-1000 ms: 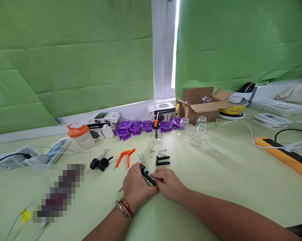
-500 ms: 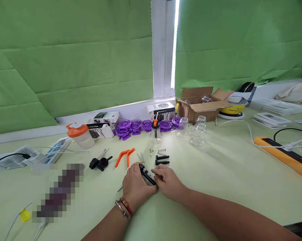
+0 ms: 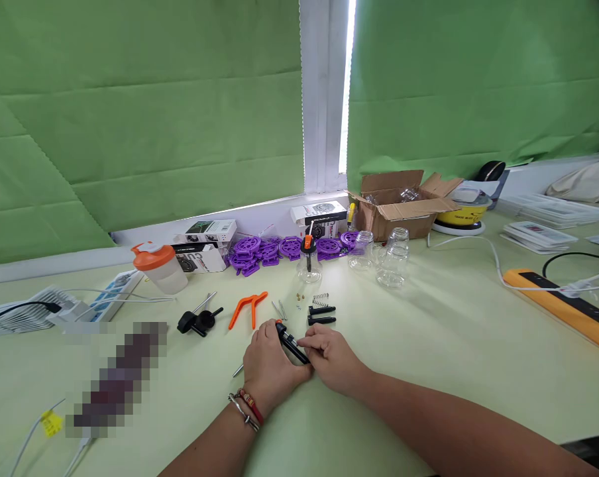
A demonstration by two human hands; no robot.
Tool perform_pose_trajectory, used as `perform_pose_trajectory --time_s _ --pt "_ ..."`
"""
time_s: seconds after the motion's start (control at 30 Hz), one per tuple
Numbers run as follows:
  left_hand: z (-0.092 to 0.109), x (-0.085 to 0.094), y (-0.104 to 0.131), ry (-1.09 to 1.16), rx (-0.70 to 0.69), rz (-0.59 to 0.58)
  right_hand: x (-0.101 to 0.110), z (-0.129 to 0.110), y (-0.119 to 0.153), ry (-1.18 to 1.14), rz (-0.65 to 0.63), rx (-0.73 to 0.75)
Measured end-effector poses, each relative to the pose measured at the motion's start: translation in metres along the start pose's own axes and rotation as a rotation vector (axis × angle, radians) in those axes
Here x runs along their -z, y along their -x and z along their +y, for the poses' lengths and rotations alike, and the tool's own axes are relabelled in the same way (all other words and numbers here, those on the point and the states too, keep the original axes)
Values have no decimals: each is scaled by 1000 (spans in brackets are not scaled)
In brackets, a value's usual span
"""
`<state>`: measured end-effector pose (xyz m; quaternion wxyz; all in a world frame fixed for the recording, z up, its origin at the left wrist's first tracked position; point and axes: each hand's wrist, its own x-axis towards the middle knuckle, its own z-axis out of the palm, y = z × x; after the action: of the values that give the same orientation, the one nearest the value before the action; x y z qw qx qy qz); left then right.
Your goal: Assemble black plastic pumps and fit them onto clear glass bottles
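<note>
My left hand (image 3: 271,361) is wrapped around a black tube-shaped part (image 3: 296,352) that slants down to the right against the table. A bit of orange and the tip of a metal rod (image 3: 238,371) stick out from behind that hand. My right hand (image 3: 335,361) has thumb and fingers pinched at the part's side, beside a small shiny piece; what lies between the fingertips is hidden. Just beyond the hands are two black tube pieces (image 3: 322,320), springs (image 3: 320,300), thin metal pins (image 3: 279,309), tiny brass bits (image 3: 301,297) and an orange forked piece (image 3: 248,309).
Black parts with metal rods (image 3: 199,322) lie on the left, near a shaker bottle (image 3: 161,265). Purple plastic pieces (image 3: 290,248), boxes (image 3: 200,258) and glass vessels (image 3: 393,262) line the back. A cardboard box (image 3: 403,222) stands behind; an orange power strip (image 3: 568,311) is at right.
My right fingertips have shifted very slightly left along the black tube-shaped part. My left hand keeps its hold, and the things on the table have not moved.
</note>
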<state>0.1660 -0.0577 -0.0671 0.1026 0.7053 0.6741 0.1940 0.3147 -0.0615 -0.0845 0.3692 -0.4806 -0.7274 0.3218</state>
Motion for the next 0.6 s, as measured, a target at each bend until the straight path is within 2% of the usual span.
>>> perform_pose_trajectory --time_s 0.6 --pt "1 0 0 -8 2 -18 -2 2 0 31 14 11"
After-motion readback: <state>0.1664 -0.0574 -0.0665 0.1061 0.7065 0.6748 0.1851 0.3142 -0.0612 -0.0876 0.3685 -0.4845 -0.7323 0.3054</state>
